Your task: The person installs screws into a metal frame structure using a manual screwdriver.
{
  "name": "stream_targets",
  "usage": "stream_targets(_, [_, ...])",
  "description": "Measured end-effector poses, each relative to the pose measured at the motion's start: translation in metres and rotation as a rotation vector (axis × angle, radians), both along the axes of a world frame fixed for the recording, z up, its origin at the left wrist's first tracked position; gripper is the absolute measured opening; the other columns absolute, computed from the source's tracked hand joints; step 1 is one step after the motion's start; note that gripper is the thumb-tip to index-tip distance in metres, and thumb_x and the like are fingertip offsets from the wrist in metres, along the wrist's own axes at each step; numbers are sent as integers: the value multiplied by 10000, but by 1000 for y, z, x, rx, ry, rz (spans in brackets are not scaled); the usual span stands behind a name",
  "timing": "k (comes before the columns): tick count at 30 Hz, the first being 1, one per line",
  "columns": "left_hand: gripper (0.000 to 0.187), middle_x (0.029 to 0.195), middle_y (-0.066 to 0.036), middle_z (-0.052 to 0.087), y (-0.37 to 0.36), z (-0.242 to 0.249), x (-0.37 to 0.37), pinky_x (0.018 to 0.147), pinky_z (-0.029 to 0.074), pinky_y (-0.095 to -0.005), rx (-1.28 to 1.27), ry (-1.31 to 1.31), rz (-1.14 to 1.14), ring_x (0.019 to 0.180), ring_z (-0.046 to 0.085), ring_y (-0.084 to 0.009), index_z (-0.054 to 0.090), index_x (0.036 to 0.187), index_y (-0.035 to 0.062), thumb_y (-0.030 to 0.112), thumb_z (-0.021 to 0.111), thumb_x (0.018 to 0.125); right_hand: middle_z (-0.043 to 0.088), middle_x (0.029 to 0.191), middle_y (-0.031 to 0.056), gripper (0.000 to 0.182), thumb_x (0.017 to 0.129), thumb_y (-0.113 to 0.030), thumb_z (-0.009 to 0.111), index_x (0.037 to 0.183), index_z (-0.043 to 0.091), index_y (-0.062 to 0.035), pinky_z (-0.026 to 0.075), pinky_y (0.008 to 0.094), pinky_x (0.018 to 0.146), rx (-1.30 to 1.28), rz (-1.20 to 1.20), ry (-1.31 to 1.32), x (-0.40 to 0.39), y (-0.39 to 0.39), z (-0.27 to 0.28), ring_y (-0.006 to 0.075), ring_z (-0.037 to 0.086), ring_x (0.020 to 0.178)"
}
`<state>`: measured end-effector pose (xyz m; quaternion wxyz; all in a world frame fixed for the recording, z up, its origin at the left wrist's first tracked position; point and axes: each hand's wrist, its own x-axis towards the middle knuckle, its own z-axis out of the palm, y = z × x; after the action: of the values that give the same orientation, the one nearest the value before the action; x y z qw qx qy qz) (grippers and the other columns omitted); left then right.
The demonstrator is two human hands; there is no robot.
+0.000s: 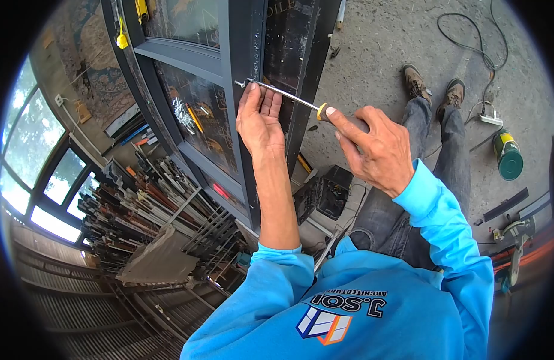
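My right hand (379,147) is closed around the yellow handle of a screwdriver (298,101), with the index finger stretched along it. The long metal shaft points left to a small screw (241,84) at a dark grey metal frame (234,60). At the tip end, my left hand (262,120) is closed, its thumb and fingertips pinching near the shaft; exactly how they touch the screw is partly hidden. A pile of silver screws (183,114) lies on the frame's glass panel, beside an orange-yellow pencil-like tool (195,119).
A yellow tape measure (121,39) sits at the frame's far side. Below stand a black toolbox (334,195) and stacked metal profiles (151,204). On the concrete floor are a black cable (482,57), a green canister (508,157) and my shoes (416,83).
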<state>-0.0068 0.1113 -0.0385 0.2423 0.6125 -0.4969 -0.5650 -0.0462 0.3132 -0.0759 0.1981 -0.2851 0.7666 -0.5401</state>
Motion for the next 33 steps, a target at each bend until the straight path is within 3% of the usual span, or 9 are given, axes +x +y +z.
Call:
stream_targets(12, [261,976,-85,629,2,-1,1,810,557,-318,-18,7,19,871,640,-191,588,1110,-10,112,663,892,481,814,71,620,715,-106,746,1304,570,-183,451,332,543,-26,-7,90,13,-3,-1,212,532,691])
stream_targets(20, [295,954,-153,650,41,13,10,761,586,-359,49,-1,-190,834,680,-250,484,1123,-15,135,636,920,497,830,78,574,727,-110,744,1278,594,-169,449,325,563,-20,30,126,11,-3,2,229,543,711])
stream_targets(22, [343,971,-178,653,40,12,14,748,594,-355,86,41,-188,832,687,-253,456,1158,-28,126,643,915,529,868,89,449,780,-111,732,1218,636,-132,474,323,629,-41,42,-380,9,-3,9,234,577,760])
stream_targets(23, [328,996,-179,649,38,12,16,776,588,-366,83,17,-231,871,683,-264,478,1148,-33,113,647,908,529,868,89,449,780,-111,732,1218,636,-132,474,323,629,-44,51,-375,4,-3,8,234,577,760])
stream_targets(24, [314,1020,-180,645,36,12,17,804,582,-378,81,-10,-273,910,678,-276,500,1139,-37,100,652,901,533,875,82,406,795,-121,734,1192,649,-110,477,322,667,-109,31,-789,-3,-4,5,218,577,794])
stream_targets(25, [317,958,-165,661,34,11,16,734,593,-343,59,-2,-233,828,689,-246,538,1108,-48,100,692,874,537,882,75,366,810,-132,736,1166,662,-89,480,320,704,-170,5,-1201,-8,-5,3,203,578,828])
stream_targets(28, [274,783,-103,661,15,35,24,512,520,-238,-481,-286,-365,610,656,-171,598,1028,-41,138,721,861,509,909,59,502,779,-184,783,1232,607,-59,461,302,750,-197,45,-1131,-15,-3,2,159,535,866])
stream_targets(30, [293,830,-80,638,-31,51,19,592,506,-224,-739,-409,-369,686,626,-143,580,1071,-37,176,684,898,478,943,62,571,720,-140,794,1229,559,-29,446,293,755,-115,52,-979,-16,0,4,156,513,880])
stream_targets(33, [654,997,-131,571,-101,39,-8,676,525,-274,-307,-277,-312,813,629,-201,474,1190,-74,417,730,842,502,965,98,478,654,-6,698,1109,552,-23,464,306,761,-79,16,-1014,-10,-2,2,186,539,869])
